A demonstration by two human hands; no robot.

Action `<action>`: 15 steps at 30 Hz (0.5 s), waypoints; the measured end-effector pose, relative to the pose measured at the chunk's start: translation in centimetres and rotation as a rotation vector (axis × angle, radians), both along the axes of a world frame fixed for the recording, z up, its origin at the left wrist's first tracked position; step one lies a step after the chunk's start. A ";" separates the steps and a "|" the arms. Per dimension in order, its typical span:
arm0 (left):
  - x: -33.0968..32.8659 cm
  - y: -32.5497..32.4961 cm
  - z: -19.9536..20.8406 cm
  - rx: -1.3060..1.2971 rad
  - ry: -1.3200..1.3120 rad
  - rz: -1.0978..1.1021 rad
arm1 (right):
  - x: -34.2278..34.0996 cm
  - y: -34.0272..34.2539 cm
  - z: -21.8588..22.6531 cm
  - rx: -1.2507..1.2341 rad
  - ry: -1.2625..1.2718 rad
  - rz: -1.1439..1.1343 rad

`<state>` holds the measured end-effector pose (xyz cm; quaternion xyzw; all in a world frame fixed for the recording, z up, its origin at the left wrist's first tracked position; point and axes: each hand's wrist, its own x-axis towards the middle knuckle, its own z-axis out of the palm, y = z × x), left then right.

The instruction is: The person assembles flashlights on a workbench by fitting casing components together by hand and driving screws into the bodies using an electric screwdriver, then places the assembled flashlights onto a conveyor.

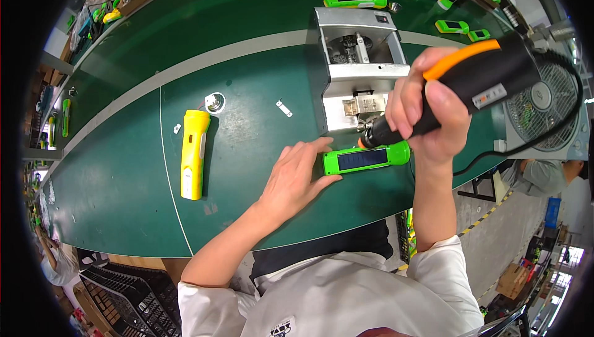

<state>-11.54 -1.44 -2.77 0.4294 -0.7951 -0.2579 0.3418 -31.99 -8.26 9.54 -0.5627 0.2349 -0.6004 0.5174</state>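
Green workpiece: Bright-green plastic flashlight (365, 159) with dark rectangular solar panel (354, 161) in upper face; lying crosswise on dark-green smooth worktop (247, 89). Centre for all bearings below, 12 o'clock toward the far side.
Right hand (447, 119): Near 2 o'clock; wrapped round black cylindrical powered screwdriver (479, 77) with orange trim, nose slanted down toward the flashlight's far edge. Exact tip contact hard to confirm at this angle.
Left hand (292, 175): At 9 o'clock; empty of tools, spread wide, with thumb and forefinger at the flashlight's left end.
Screw feeder: Silver box-shaped metal unit (359, 76) at 12 o'clock, just beyond the flashlight.
Yellow workpiece: Yellow plastic flashlight (195, 157) at 9 o'clock, well apart, lying lengthwise; round silver lamp unit (214, 102) just beside its head end.
Loose parts: Small white flat bracket (283, 109) at 10 o'clock; tiny white piece (177, 128) at 9 o'clock, beyond the yellow flashlight.
Done, as judged: Panel seated in green body; casing apparently closed.
Left, as judged: Fastening in hand on green flashlight, completion not shown; lamp unit not yet fitted on yellow flashlight.
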 end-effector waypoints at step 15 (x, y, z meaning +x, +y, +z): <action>0.7 -0.2 -0.1 0.055 0.000 0.012 | 3.2 1.0 -3.8 -0.067 -0.046 0.133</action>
